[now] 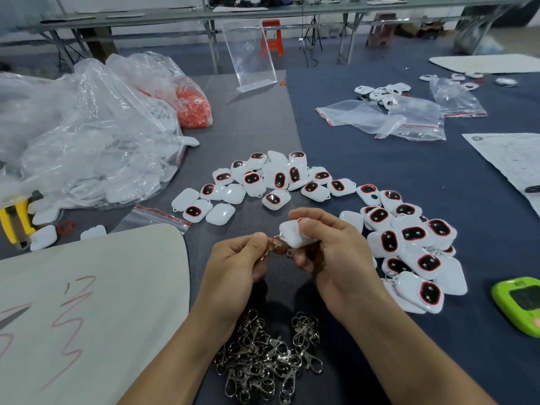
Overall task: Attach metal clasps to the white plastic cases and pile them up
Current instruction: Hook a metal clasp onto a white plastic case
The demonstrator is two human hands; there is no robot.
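Observation:
My right hand point(330, 252) grips a white plastic case point(292, 233) above the grey table. My left hand point(236, 258) pinches a metal clasp point(276, 244) at the case's lower left corner, where the ring meets it. A heap of loose metal clasps point(266, 355) lies on the table just under my wrists. Beyond my hands, several white cases with red-rimmed dark windows are spread in a loose group point(263, 179). A second pile of cases point(415, 249), some with clasps showing, lies to the right of my right hand.
A big clear bag of white cases point(87, 147) and a bag of red parts point(193, 106) fill the left. A cream board point(87, 302) lies front left, yellow pliers point(17, 220) at the left edge. Zip bags point(409, 118), a paper sheet point(514, 162) and a green device point(520, 302) sit right.

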